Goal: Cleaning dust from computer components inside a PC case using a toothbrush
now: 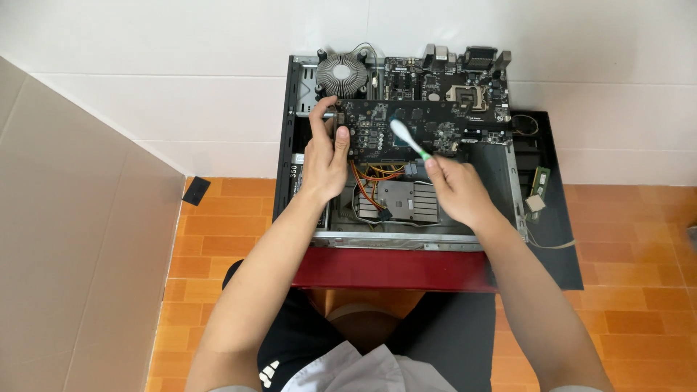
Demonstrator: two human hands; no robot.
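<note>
left hand (324,156) clamps card (417,127) by its left end, over open case (396,239) | right hand (454,190) pinches brush (410,141), bristles on card middle | advice, as I judge it: light strokes, steady card, avoid cables (374,174) | cooler (342,75) far left

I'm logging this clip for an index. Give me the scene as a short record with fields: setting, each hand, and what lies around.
setting: open computer case on an orange tiled floor, against a white wall
left hand: grips the left end of a dark circuit card, held over the case
right hand: holds a toothbrush, bristle end on the card
behind card: motherboard and round cooler
inside case: orange wires, grey metal box
right of case: black panel with a green memory stick
</note>
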